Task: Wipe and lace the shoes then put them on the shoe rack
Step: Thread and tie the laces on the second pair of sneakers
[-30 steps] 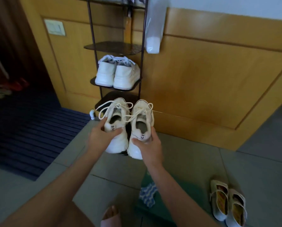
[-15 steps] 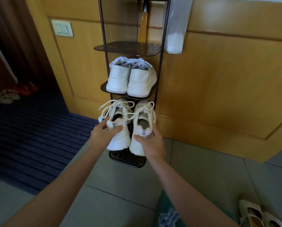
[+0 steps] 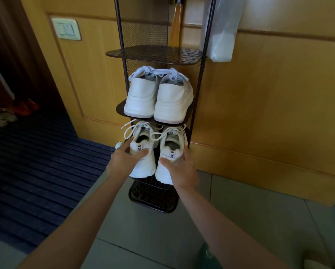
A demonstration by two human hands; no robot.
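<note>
While both hands grip one each, two laced white shoes sit heels toward the camera at frame centre. Left shoe (image 3: 141,150) clasped at the heel by the left hand (image 3: 123,160); right shoe (image 3: 170,154) clasped by the right hand (image 3: 180,169). Toes reach under a shelf of the shoe rack (image 3: 153,55), above its bottom tray. On that shelf, at 12 o'clock: a second white pair (image 3: 158,98). Light switch (image 3: 66,29) at 10 o'clock on the wood panel.
</note>
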